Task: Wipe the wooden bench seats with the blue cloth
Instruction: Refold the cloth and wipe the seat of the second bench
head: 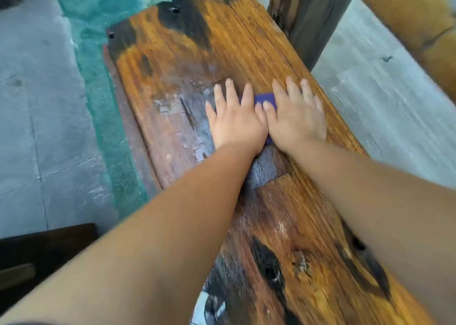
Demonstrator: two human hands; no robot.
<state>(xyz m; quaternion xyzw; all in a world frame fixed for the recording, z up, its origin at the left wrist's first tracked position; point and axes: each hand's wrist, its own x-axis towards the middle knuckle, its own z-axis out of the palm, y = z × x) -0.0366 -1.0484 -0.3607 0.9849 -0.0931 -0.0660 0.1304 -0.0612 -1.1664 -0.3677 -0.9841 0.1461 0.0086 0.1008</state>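
Observation:
A worn wooden bench seat (197, 53) with orange grain and dark patches runs from the near right to the far left. My left hand (235, 121) and my right hand (296, 117) lie flat side by side on it, fingers spread, pressing down on the blue cloth (265, 98). Only a small strip of the cloth shows between and under the palms. The wood around and behind my hands looks wet and shiny.
A dark wooden post (308, 16) stands just right of the seat's far end. Grey concrete floor (37, 102) with a teal painted strip (98, 90) lies on the left. Another wooden piece (419, 23) crosses the top right corner.

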